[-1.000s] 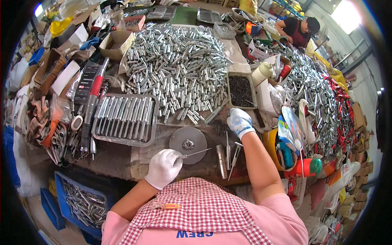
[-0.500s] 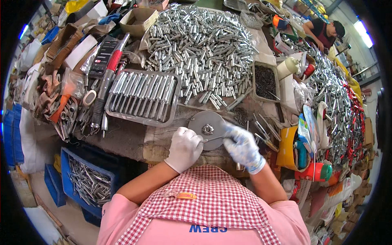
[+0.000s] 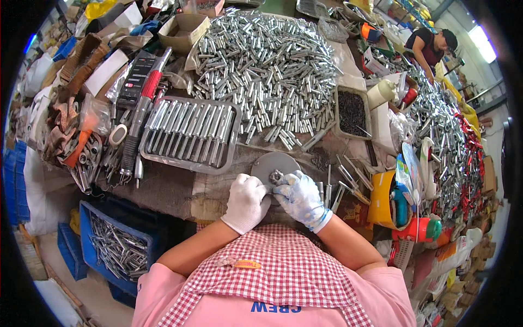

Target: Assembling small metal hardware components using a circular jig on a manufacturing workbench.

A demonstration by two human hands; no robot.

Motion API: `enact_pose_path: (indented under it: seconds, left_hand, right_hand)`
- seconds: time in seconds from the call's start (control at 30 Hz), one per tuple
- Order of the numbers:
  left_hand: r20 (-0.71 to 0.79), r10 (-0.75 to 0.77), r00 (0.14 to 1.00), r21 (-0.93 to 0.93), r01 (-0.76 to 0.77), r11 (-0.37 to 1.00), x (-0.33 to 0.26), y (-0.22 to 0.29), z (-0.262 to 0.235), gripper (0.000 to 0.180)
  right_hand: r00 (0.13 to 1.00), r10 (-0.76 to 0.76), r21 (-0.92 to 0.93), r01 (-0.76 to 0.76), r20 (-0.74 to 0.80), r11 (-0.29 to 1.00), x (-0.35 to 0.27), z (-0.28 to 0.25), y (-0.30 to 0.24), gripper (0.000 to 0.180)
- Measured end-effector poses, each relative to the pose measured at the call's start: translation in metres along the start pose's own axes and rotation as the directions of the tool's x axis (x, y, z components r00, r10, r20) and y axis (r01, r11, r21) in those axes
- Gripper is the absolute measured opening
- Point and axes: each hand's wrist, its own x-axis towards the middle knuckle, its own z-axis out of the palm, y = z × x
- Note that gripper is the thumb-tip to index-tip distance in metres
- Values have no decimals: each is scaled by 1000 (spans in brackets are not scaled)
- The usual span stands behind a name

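One left hand (image 3: 248,203) in white and one right hand (image 3: 301,199) in a blue-patterned glove meet at the near edge of one grey disc (image 3: 272,159). Both have curled, closed fingers; whatever they may grip is hidden, so I cannot tell. The disc lies on one bench (image 3: 166,188), beyond it one heap of metal tubes (image 3: 267,71). One tray (image 3: 233,147) of rods sits left.

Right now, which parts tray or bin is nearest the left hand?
The clear tray, its metal parts in a row, just beyond the left hand; the blue bin and the tray of dark pieces lie farther off.
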Motion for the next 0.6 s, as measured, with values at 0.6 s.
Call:
enact_pose_path:
  seconds: [0.6]
  left_hand:
    - [-13, 9, 1000, -42, -10, 999, 0, -5, 4, 17]
  right_hand:
    - [996, 53, -165, -41, 69, 986, -1, -25, -25, 27]
